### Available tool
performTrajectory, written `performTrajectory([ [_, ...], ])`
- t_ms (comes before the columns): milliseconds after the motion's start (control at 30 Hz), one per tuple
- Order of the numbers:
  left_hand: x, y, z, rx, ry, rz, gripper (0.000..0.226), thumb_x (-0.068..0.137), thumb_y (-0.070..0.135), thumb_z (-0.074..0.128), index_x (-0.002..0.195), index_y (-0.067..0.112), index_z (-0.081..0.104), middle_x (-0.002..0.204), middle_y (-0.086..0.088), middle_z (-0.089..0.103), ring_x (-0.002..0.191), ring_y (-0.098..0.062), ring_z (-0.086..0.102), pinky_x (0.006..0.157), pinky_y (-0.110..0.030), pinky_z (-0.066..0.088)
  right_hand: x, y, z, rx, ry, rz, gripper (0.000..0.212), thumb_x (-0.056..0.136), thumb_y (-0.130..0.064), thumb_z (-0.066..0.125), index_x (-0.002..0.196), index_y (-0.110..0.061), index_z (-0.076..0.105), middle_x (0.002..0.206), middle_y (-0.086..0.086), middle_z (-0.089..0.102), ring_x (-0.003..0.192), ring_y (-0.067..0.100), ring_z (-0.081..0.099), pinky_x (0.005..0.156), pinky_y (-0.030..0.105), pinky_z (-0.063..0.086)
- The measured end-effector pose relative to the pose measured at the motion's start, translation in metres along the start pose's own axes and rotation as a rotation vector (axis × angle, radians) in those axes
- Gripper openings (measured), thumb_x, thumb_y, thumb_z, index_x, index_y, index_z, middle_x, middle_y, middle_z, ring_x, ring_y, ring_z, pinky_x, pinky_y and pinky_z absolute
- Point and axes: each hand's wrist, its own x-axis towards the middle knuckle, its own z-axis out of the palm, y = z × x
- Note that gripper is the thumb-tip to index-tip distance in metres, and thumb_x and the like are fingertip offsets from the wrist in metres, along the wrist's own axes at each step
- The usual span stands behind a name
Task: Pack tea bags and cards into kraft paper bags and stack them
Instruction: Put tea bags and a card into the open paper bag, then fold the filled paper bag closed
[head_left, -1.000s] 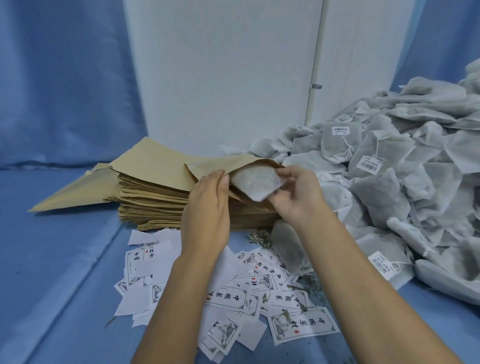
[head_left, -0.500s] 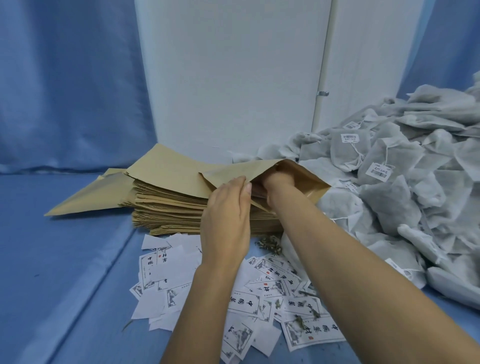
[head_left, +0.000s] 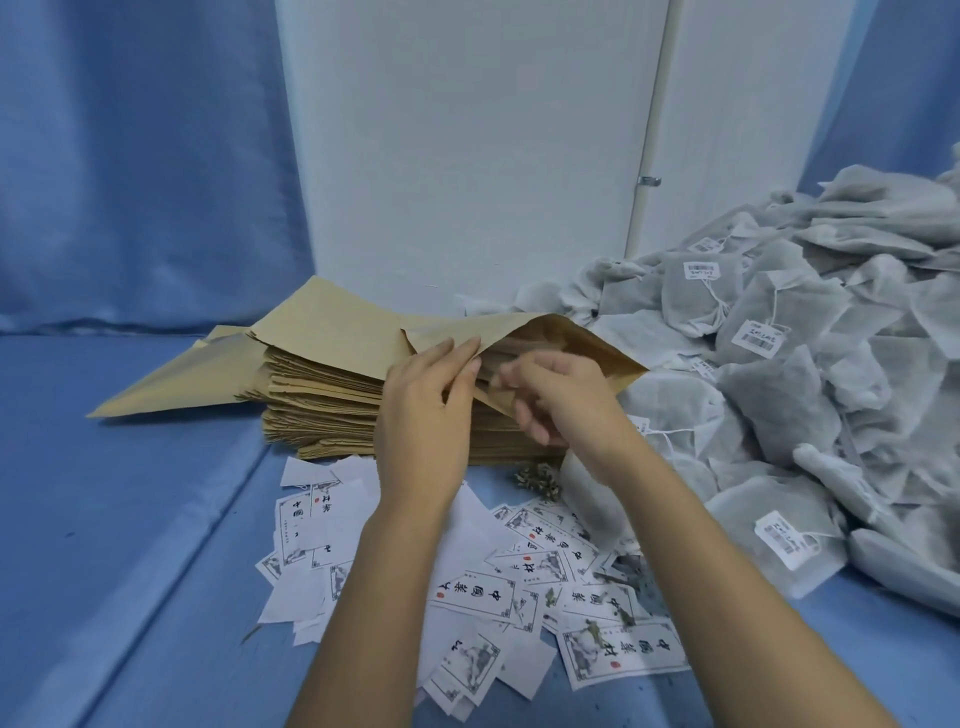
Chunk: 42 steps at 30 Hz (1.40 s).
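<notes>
Operator: Report the left hand (head_left: 423, 421).

Inspector: Thumb and fingers pinch the upper lip of the top kraft paper bag (head_left: 587, 353) and hold its mouth lifted. The mouth faces right and gapes wide.

Operator: And the right hand (head_left: 563, 400)?

Inspector: It is at the bag mouth, fingers loosely curled. It is blurred, so I cannot tell whether it holds anything.

Operator: Location of the bag?

Inspector: It lies on top of the stack of kraft paper bags (head_left: 322, 415), which is at centre on the blue cloth (head_left: 130, 519). The bag's contents cannot be made out.

Operator: Remaining stock?

Inspector: The tea bags (head_left: 779, 384) are heaped to the right, touching the stack's right end. The printed cards (head_left: 524, 566) are scattered on the cloth in front of the stack, under both forearms. A clump of loose tea leaves (head_left: 540, 475) lies at the stack's front edge.
</notes>
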Motion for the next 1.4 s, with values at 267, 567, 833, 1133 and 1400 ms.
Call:
performTrajectory([
  [267,0.002,0.0,-0.004,-0.064,0.08,-0.042,0.022,0.09,0.019,0.063,0.11,0.02,0.071,0.099,0.005,0.07,0.095,-0.011,0.041,0.077,-0.003,0.029,-0.016,0.013,0.006,-0.949,-0.515,0.277,0.03,0.084,-0.034,0.068,0.084,-0.004,0.071,0.076,0.006,0.072,0.052,0.01,0.055,0.053,0.019,0.043],
  [567,0.003,-0.004,-0.005,-0.063,0.089,-0.033,0.022,0.091,0.022,0.061,0.11,0.023,0.071,0.093,0.008,0.069,0.097,-0.02,0.048,0.075,-0.015,0.032,-0.018,0.036,0.024,-0.862,-0.466,0.411,0.035,0.08,-0.032,0.074,0.096,-0.001,0.069,0.075,0.001,0.062,0.069,0.013,0.054,0.066,0.023,0.043],
  [833,0.004,-0.003,-0.007,-0.096,0.073,-0.081,0.027,0.087,0.024,0.066,0.114,0.021,0.069,0.101,0.009,0.068,0.1,-0.019,0.054,0.086,-0.025,0.042,-0.018,-0.006,-0.007,-0.666,-0.102,0.112,0.019,0.076,-0.015,0.078,0.065,-0.019,0.063,0.065,-0.006,0.066,0.059,0.006,0.06,0.061,0.018,0.049],
  [1133,0.004,-0.005,-0.007,-0.116,0.131,-0.118,0.019,0.088,0.021,0.064,0.104,0.018,0.074,0.094,0.008,0.068,0.083,0.0,0.056,0.073,-0.001,0.036,-0.026,-0.035,-0.043,-0.629,0.309,-0.412,0.016,0.079,-0.007,0.07,0.076,-0.023,0.071,0.063,-0.021,0.06,0.065,-0.007,0.053,0.06,0.007,0.037],
  [1400,-0.001,-0.001,-0.005,-0.139,0.121,0.025,0.016,0.085,0.028,0.066,0.097,0.024,0.076,0.08,0.017,0.063,0.074,0.002,0.057,0.071,-0.017,0.046,-0.013,-0.009,-0.018,-1.039,0.158,-0.372,0.017,0.084,-0.01,0.062,0.095,-0.017,0.073,0.087,-0.002,0.062,0.092,0.019,0.055,0.075,0.032,0.043],
])
